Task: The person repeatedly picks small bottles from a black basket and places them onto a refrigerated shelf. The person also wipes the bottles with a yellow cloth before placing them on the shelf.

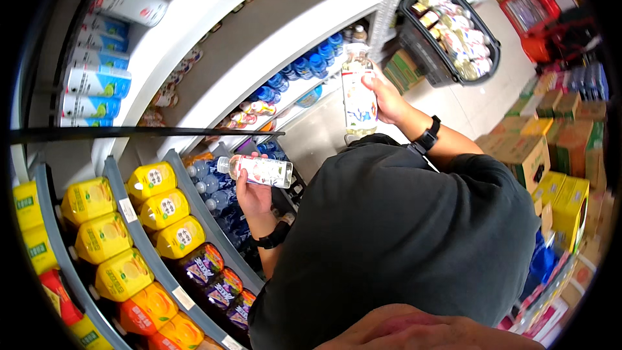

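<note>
My left hand (255, 197) is closed around a clear plastic bottle (265, 171) with a white printed label, which lies sideways across the fingers in front of the shelves of drinks. Farther up and to the right, my right hand (384, 95) grips a similar but larger-looking clear bottle (359, 92) with a red-edged white label, its capped end pointing to the top of the view. Pale liquid shows inside both. Each wrist wears a black band. A dark basket (423, 56) full of similar labelled bottles (457, 34) stands beyond my right hand.
Yellow bottles (114, 274) and dark bottles (226, 287) fill slanted racks at lower left. White shelves (291, 24) hold blue-capped bottles (318, 64) and cans (99, 80). A dark bar (146, 132) crosses the left side. Cardboard boxes (515, 153) are stacked at right.
</note>
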